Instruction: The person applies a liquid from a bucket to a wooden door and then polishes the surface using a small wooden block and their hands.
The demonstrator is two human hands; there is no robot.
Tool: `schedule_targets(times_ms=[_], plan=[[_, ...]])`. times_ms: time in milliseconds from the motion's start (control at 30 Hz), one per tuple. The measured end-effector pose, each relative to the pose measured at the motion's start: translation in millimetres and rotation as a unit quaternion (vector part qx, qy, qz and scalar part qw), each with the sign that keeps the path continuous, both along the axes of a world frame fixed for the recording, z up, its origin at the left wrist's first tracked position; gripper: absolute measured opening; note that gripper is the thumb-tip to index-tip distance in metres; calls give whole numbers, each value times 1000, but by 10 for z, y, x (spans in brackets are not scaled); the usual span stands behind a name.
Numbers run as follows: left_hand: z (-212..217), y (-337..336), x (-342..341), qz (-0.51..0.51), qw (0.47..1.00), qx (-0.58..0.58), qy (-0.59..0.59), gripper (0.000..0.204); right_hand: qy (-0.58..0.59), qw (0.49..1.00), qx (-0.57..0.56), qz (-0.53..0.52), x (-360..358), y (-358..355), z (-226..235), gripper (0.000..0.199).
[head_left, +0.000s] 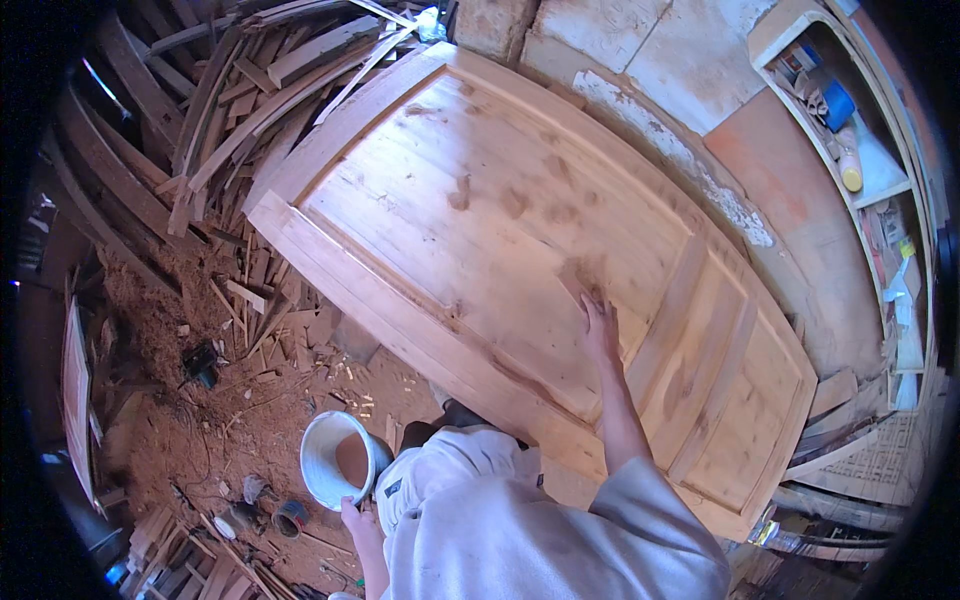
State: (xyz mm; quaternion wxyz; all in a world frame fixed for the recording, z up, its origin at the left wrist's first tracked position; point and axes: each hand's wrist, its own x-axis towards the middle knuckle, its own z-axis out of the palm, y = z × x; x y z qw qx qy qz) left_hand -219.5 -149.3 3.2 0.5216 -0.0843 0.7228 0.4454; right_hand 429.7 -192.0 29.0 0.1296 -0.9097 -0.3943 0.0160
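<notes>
A large panelled wooden door point(480, 230) lies flat in front of me, light brown with darker smudges on its main panel. My right hand point(599, 322) reaches over that panel with fingers stretched out, at the edge of a brown, powdery-looking patch point(582, 274). Nothing shows in its grasp. Low at my left side, my left hand point(358, 515) grips the rim of a white bucket point(318, 462). The bucket is tilted toward me and holds a reddish-brown substance point(352, 459). Part of the left hand's grip is hidden by the bucket's side.
Piled wood offcuts point(240, 110) crowd the far left beside the door. Sawdust and scraps cover the floor point(270, 400), with a small dark can point(290, 518) near the bucket. Along the right stands an open shelf unit point(868, 190) holding assorted items. More scrap wood point(165, 555) lies lower left.
</notes>
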Motion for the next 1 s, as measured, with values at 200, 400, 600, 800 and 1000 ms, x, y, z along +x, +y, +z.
schedule_targets(times_ms=[200,400,600,800,1000], plan=[[-226,341,316,-14,998,-27,48,37,29,999,-4,-24,116,47,119,50],[-439,623,457,-65,998,12,-18,31,-17,995,-90,-33,112,122,-17,56],[-238,730,672,-48,998,16,22,34,69,997,-22,-14,93,-118,149,55],[-161,655,765,-37,999,-9,34,38,231,968,-38,-89,-65,-67,594,54],[-612,380,440,-178,983,39,32,24,139,986,-82,-48,29,0,487,44]])
